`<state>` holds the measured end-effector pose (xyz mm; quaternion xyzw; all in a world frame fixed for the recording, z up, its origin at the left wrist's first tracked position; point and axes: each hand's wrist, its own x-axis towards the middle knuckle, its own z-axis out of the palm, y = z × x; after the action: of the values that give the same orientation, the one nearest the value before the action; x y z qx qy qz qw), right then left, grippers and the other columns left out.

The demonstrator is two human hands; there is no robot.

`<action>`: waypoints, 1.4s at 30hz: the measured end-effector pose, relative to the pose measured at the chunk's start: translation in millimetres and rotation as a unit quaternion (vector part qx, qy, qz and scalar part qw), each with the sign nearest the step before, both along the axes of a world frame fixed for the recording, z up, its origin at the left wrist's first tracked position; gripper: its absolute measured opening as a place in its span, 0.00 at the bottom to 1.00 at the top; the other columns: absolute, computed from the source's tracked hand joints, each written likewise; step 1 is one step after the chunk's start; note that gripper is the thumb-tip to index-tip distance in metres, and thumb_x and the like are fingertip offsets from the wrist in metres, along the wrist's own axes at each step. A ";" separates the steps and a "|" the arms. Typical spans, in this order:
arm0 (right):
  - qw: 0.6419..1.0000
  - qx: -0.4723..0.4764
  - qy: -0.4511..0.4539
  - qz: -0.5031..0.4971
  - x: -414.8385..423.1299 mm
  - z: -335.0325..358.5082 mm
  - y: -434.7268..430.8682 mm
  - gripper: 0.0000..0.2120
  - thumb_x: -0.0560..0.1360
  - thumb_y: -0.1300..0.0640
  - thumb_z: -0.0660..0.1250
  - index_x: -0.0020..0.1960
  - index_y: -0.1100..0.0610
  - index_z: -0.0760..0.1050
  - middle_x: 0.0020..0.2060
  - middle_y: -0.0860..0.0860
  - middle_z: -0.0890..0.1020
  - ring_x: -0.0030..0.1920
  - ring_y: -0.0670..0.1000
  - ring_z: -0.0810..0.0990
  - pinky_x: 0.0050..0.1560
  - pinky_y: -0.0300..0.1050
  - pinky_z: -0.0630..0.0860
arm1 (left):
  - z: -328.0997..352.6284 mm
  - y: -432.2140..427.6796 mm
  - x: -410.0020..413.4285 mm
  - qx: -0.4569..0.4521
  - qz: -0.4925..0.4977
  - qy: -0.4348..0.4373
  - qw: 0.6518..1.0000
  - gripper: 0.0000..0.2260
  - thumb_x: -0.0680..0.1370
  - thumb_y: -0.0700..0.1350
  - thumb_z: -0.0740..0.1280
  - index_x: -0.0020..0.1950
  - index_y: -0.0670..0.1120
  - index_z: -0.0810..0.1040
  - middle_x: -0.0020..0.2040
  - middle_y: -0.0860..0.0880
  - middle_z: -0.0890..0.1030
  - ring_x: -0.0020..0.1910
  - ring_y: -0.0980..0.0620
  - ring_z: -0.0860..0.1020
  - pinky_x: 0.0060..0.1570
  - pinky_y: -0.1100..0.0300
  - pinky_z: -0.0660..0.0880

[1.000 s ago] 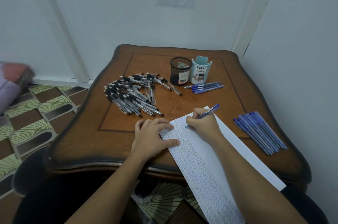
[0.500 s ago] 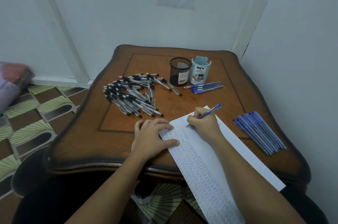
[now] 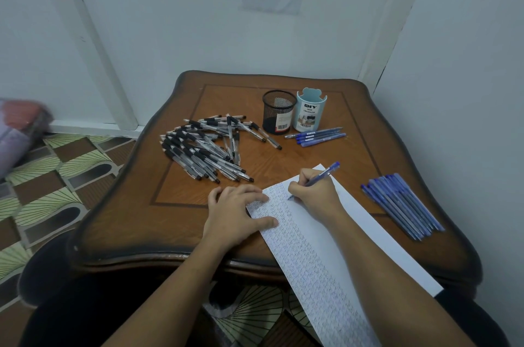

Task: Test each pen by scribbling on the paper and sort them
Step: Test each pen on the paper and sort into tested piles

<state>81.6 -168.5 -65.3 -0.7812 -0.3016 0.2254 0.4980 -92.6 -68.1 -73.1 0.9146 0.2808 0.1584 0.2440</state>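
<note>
1. Versus the earlier frames, almost nothing differs: the right hand (image 3: 314, 195) sits at the same spot on the paper (image 3: 297, 247), and the cap end of the blue pen (image 3: 321, 175) has shifted only a hair. The left hand (image 3: 235, 213) has not moved, and the pen piles lie as before.
2. The right forearm comes in from the lower right and lies across the paper, with the wrist down on the sheet. The hand is at the far end of the scribbled columns.
3. The right fingers are curled in a writing grip and pinch the blue pen low on its barrel. The tip is down at the paper and the cap end points away to the right.
4. The left forearm comes in from the lower left. The hand lies palm down on the table (image 3: 175, 222), fingers straight and slightly spread, with thumb and forefinger on the paper's left edge.
5. The black pens (image 3: 204, 151) lie heaped at the table's left.
6. A row of blue pens (image 3: 402, 205) lies to the right of the paper.
7. A few blue pens (image 3: 317, 135) lie just in front of the mesh cup (image 3: 279, 111) and the light blue organizer (image 3: 310, 114).
</note>
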 end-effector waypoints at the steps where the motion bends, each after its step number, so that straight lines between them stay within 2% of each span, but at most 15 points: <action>1: 1.000 0.005 0.000 0.000 0.3 -0.4 -0.1 0.11 0.72 0.62 0.71 0.34 0.60 0.71 0.29 0.54 0.73 0.35 0.49 0.75 0.36 0.45 0.72 | 0.0 0.1 0.1 0.000 0.000 0.000 1.000 0.31 0.61 0.77 0.59 0.57 0.64 0.78 0.59 0.70 0.69 0.61 0.66 0.62 0.67 0.54 0.45; 4: 1.000 0.012 -0.002 -0.007 0.7 -0.5 -0.1 0.10 0.73 0.63 0.70 0.35 0.62 0.72 0.29 0.54 0.73 0.35 0.48 0.74 0.36 0.44 0.72 | -1.0 0.2 0.0 0.000 0.001 -0.002 1.000 0.31 0.61 0.78 0.59 0.57 0.65 0.78 0.59 0.70 0.69 0.61 0.66 0.62 0.67 0.55 0.44; 9: 1.000 0.016 -0.006 -0.007 -0.2 0.0 0.0 0.13 0.72 0.63 0.70 0.33 0.59 0.70 0.28 0.53 0.72 0.33 0.47 0.74 0.34 0.42 0.71 | -1.1 -0.2 0.0 0.000 0.002 -0.004 1.000 0.31 0.60 0.78 0.59 0.57 0.64 0.78 0.58 0.71 0.68 0.60 0.66 0.62 0.67 0.55 0.45; 19: 1.000 0.017 0.002 -0.008 2.0 -1.5 -0.5 0.14 0.72 0.64 0.70 0.32 0.58 0.68 0.28 0.53 0.71 0.33 0.48 0.73 0.34 0.43 0.70 | -0.7 0.6 0.5 0.000 -0.001 -0.003 1.000 0.31 0.61 0.78 0.59 0.57 0.64 0.78 0.59 0.71 0.68 0.61 0.66 0.62 0.65 0.57 0.44; 25: 1.000 0.020 0.009 -0.010 4.8 -3.9 0.0 0.13 0.72 0.63 0.70 0.32 0.60 0.69 0.29 0.56 0.71 0.35 0.52 0.73 0.37 0.47 0.71 | -1.3 0.3 0.1 -0.001 -0.001 -0.003 1.000 0.31 0.60 0.78 0.59 0.57 0.64 0.78 0.59 0.70 0.69 0.61 0.66 0.63 0.66 0.56 0.45; 28: 1.000 0.030 -0.007 -0.005 3.6 -3.6 0.1 0.14 0.72 0.64 0.69 0.32 0.59 0.68 0.28 0.55 0.71 0.34 0.50 0.72 0.36 0.46 0.70 | -1.5 0.8 0.1 -0.002 0.000 -0.005 1.000 0.31 0.60 0.78 0.59 0.57 0.64 0.78 0.59 0.70 0.69 0.61 0.65 0.63 0.67 0.55 0.45; 31: 0.995 0.075 0.036 -0.049 7.3 -1.4 -0.1 0.15 0.75 0.65 0.68 0.33 0.58 0.67 0.26 0.50 0.73 0.33 0.48 0.75 0.37 0.44 0.73 | -2.0 0.8 0.1 -0.004 -0.003 -0.003 1.000 0.32 0.60 0.78 0.59 0.57 0.64 0.78 0.60 0.70 0.70 0.62 0.65 0.64 0.68 0.53 0.45; 33: 0.987 0.100 0.088 -0.091 12.5 1.2 -0.1 0.14 0.77 0.63 0.66 0.34 0.58 0.69 0.27 0.50 0.74 0.33 0.48 0.74 0.38 0.43 0.72 | -2.0 1.0 -0.3 -0.005 -0.003 -0.002 1.000 0.32 0.61 0.78 0.59 0.57 0.64 0.78 0.60 0.70 0.70 0.63 0.65 0.64 0.69 0.53 0.45; 36: 0.975 0.122 0.149 -0.110 16.9 8.3 0.6 0.16 0.82 0.53 0.62 0.38 0.58 0.71 0.27 0.51 0.72 0.29 0.48 0.70 0.34 0.43 0.69 | -2.2 1.1 0.5 -0.008 -0.001 -0.002 1.000 0.32 0.60 0.78 0.58 0.57 0.64 0.78 0.59 0.70 0.69 0.63 0.65 0.64 0.69 0.52 0.45; 39: 0.978 0.102 0.157 -0.097 16.4 11.9 1.9 0.18 0.80 0.39 0.54 0.52 0.51 0.73 0.24 0.50 0.71 0.24 0.47 0.69 0.25 0.41 0.67 | -1.9 0.6 0.3 -0.010 -0.002 0.000 1.000 0.32 0.60 0.78 0.58 0.57 0.64 0.78 0.60 0.70 0.69 0.63 0.65 0.64 0.70 0.51 0.45; 42: 0.982 0.097 0.133 -0.089 15.4 13.7 3.8 0.20 0.82 0.40 0.51 0.59 0.51 0.74 0.23 0.50 0.71 0.22 0.47 0.69 0.23 0.40 0.65 | -1.0 0.0 -1.1 -0.014 -0.003 -0.004 1.000 0.32 0.60 0.78 0.58 0.57 0.64 0.78 0.60 0.69 0.70 0.63 0.64 0.64 0.70 0.52 0.45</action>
<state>97.0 -164.7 -51.6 -0.7157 -0.1825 0.2522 0.6252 -93.7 -68.1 -74.0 0.9112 0.2796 0.1575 0.2585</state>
